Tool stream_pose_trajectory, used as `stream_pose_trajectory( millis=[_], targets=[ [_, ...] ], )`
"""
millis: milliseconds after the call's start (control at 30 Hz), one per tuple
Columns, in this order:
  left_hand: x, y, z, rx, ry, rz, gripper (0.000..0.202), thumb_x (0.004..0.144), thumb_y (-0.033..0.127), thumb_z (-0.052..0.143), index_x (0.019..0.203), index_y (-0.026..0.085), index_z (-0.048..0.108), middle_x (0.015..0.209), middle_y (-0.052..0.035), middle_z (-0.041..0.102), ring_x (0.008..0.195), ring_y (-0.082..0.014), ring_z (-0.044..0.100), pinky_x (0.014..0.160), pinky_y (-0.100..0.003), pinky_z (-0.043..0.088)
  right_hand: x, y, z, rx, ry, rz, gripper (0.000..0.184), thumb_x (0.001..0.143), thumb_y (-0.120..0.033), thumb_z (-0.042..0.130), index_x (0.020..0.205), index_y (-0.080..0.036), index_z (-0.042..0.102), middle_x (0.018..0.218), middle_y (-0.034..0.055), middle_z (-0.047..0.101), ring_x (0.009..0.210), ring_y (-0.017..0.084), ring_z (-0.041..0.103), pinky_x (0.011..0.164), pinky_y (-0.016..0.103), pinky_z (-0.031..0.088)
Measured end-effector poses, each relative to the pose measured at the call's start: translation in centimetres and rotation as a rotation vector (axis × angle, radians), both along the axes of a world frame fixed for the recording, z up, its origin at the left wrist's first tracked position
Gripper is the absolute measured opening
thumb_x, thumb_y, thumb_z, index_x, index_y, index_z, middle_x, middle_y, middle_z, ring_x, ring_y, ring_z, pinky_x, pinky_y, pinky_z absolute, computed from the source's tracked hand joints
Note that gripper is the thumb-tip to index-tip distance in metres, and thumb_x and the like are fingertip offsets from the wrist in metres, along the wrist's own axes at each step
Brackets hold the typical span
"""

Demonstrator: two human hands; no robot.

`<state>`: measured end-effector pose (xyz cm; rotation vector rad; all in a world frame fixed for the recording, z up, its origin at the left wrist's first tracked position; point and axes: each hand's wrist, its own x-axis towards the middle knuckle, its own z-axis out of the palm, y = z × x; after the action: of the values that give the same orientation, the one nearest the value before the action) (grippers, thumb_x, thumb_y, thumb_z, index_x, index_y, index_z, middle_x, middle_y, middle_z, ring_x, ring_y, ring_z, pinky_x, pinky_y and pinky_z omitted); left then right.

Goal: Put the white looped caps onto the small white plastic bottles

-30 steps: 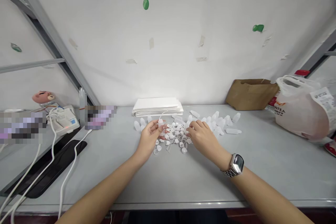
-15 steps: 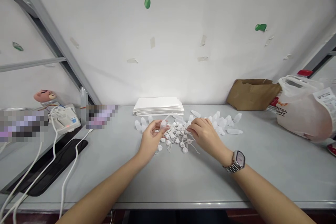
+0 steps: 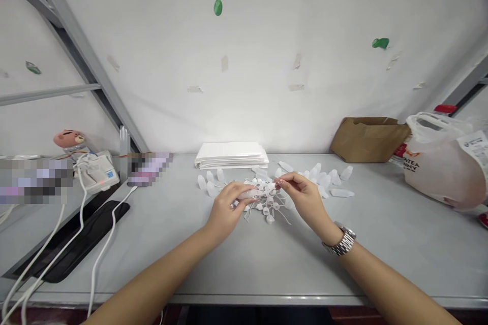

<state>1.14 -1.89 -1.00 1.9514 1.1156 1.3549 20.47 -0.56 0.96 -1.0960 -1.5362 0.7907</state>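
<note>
Hands meet over cap pile [image 3: 269, 204] on grey table [image 3: 267, 264]. Left hand [image 3: 227, 209] has fingers closed round small white bottle [image 3: 248, 194]. At its 3 o'clock, right hand [image 3: 305, 197] pinches tiny white piece [image 3: 279, 182]. Loose bottles [image 3: 324, 180] lie at 2 o'clock of the pile, paper stack [image 3: 231, 155] at 12.

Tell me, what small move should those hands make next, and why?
Probably ease the right hand leftward so its pinched white piece meets the small bottle held in the left hand; they hover close together above the loose caps.
</note>
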Motion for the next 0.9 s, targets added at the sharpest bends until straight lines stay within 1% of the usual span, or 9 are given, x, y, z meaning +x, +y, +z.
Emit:
stream_pose_trajectory(
  millis=[33,100,167,267,400,567,700,800,900],
  targets=[
    [0.0,0.0,0.0,-0.001,0.03,-0.003,0.02,0.078,0.022,0.054,0.095,0.027,0.065,0.09,-0.0036,0.061,0.085,-0.018,0.056,0.076,-0.031,0.047,-0.2,-0.1,0.0,-0.023,0.033,0.015,0.022,0.08,-0.039,0.054,0.076,-0.018,0.06,0.073,0.0036,0.062,0.073,0.018,0.058,0.07,0.034,0.047],
    [0.1,-0.1,-0.1,-0.003,0.086,-0.022,0.021,0.078,0.024,0.056,0.096,0.028,0.065,0.088,-0.0034,0.062,0.083,-0.0182,0.056,0.077,-0.031,0.045,-0.5,-0.4,0.1,-0.002,0.05,0.026,0.02,0.08,-0.038,0.055,0.075,-0.018,0.06,0.072,0.0033,0.061,0.073,0.017,0.058,0.069,0.034,0.047],
    [0.2,-0.2,-0.2,0.006,0.121,-0.041,0.021,0.077,0.026,0.057,0.097,0.029,0.065,0.087,-0.0033,0.063,0.083,-0.0184,0.056,0.077,-0.03,0.044,-0.7,-0.7,0.0,0.077,0.016,0.036,0.017,0.081,-0.034,0.054,0.075,-0.019,0.06,0.073,0.0031,0.061,0.074,0.017,0.057,0.07,0.033,0.046],
    [0.3,-0.2,-0.4,0.013,0.128,-0.032,0.022,0.077,0.027,0.058,0.098,0.029,0.065,0.087,-0.003,0.064,0.083,-0.0184,0.056,0.076,-0.03,0.043,-1.0,-1.2,-0.2,0.174,-0.054,0.07,0.013,0.083,-0.03,0.053,0.077,-0.021,0.061,0.076,0.0033,0.06,0.076,0.016,0.056,0.071,0.032,0.045],
    [0.3,-0.2,-0.3,-0.012,0.13,-0.014,0.023,0.077,0.03,0.058,0.099,0.029,0.065,0.083,-0.0025,0.063,0.077,-0.0177,0.056,0.07,-0.028,0.044,-1.2,-1.4,-0.3,0.194,-0.103,0.091,0.013,0.084,-0.028,0.052,0.078,-0.021,0.061,0.077,0.0034,0.06,0.076,0.016,0.055,0.071,0.032,0.045],
    [0.2,-0.3,-0.3,-0.033,0.138,-0.037,0.026,0.078,0.031,0.057,0.103,0.03,0.064,0.083,-0.0024,0.062,0.072,-0.0162,0.055,0.065,-0.027,0.043,-1.2,-1.4,-0.1,0.211,-0.133,0.111,0.013,0.085,-0.027,0.051,0.079,-0.021,0.06,0.078,0.0034,0.06,0.076,0.016,0.056,0.071,0.032,0.046],
    [0.1,-0.3,-0.5,-0.041,0.17,-0.04,0.03,0.078,0.03,0.057,0.108,0.028,0.062,0.084,-0.0029,0.062,0.073,-0.0153,0.055,0.062,-0.025,0.044,-1.1,-1.4,-0.1,0.276,-0.196,0.133,0.012,0.085,-0.023,0.049,0.082,-0.021,0.06,0.08,0.0042,0.06,0.079,0.016,0.056,0.071,0.032,0.046],
    [0.0,-0.2,-0.8,0.02,0.197,-0.037,0.03,0.079,0.029,0.056,0.109,0.026,0.061,0.087,-0.0038,0.062,0.077,-0.0155,0.055,0.059,-0.023,0.046,-1.1,-1.5,-0.2,0.294,-0.232,0.142,0.011,0.085,-0.022,0.049,0.084,-0.021,0.06,0.081,0.0043,0.061,0.079,0.016,0.057,0.071,0.032,0.048],
    [-0.1,0.0,-1.1,0.169,0.253,-0.012,0.029,0.081,0.028,0.053,0.109,0.023,0.06,0.085,-0.0041,0.061,0.079,-0.0151,0.055,0.061,-0.024,0.047,-1.0,-1.5,-0.4,0.241,-0.244,0.134,0.008,0.084,-0.025,0.052,0.086,-0.021,0.059,0.082,0.0036,0.063,0.079,0.016,0.06,0.071,0.031,0.05]
  ],
)
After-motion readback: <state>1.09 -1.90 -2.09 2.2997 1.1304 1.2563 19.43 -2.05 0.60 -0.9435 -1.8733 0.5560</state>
